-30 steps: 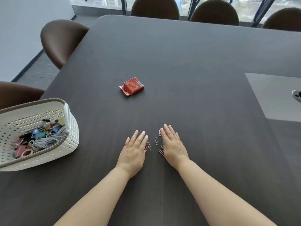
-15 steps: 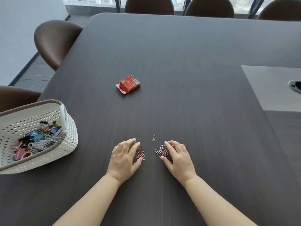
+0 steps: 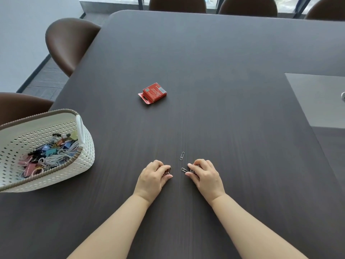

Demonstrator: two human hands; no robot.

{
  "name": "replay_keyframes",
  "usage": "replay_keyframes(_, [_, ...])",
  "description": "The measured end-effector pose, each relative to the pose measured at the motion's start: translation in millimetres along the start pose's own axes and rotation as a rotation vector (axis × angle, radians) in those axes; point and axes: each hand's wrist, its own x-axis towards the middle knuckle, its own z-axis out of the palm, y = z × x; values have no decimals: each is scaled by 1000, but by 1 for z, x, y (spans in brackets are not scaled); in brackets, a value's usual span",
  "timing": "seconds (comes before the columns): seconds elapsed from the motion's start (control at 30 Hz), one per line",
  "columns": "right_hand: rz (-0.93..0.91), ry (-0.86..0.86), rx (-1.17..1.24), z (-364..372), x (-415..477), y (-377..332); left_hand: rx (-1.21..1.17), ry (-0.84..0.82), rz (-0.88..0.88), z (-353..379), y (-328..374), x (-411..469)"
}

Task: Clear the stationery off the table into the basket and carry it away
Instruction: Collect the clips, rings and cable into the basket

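Observation:
My left hand is curled over a small bunch of reddish paper clips on the dark table, pinching them against the thumb. A short gap to its right, my right hand curls round more paper clips; one silver clip pokes out at its fingertips. A single silver paper clip lies loose just beyond both hands. A small red box lies farther out, mid-table. The white perforated basket stands at the left, holding binder clips, paper clips and other stationery.
Brown chairs line the left side and the far end of the table. A grey panel is set into the table at the right, with a small white object at the frame edge.
Both hands went from lying flat beside the scattered clips to curled, dragging the clips toward me and gathering them under the fingers. One silver clip stayed behind on the table.

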Motion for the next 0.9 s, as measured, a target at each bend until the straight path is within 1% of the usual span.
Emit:
replay_keyframes(0.07, [0,-47,31,-5,-1,0,-7,-85,2,-9,-1,2])
replay_keyframes(0.2, [-67,-264,28,-22,2,13,22,-316,58,-30,-10,12])
replay_keyframes(0.23, [-78,-314,26,-25,3,17,35,-353,72,-33,-12,14])
replay_keyframes(0.3, [-58,-386,31,-31,6,20,33,-374,69,-37,-14,18])
replay_keyframes(0.37, [2,-419,40,-34,8,18,36,-348,55,-39,-9,18])
replay_keyframes(0.43, [44,-391,58,-34,7,13,9,-309,28,-36,-5,15])
replay_keyframes(0.53, [89,-293,83,-30,2,8,-46,-245,-49,-30,1,12])
replay_keyframes(0.63, [113,-241,107,-26,-3,4,-39,-213,-123,-25,6,10])
replay_keyframes(0.7, [115,-207,105,-22,-6,2,-2,-198,-117,-23,9,10])
replay_keyframes(0.8, [137,-162,40,-17,-11,0,69,-200,-74,-18,10,8])
replay_keyframes(0.9, [175,-188,-16,-14,-12,-3,131,-182,-60,-17,14,7])
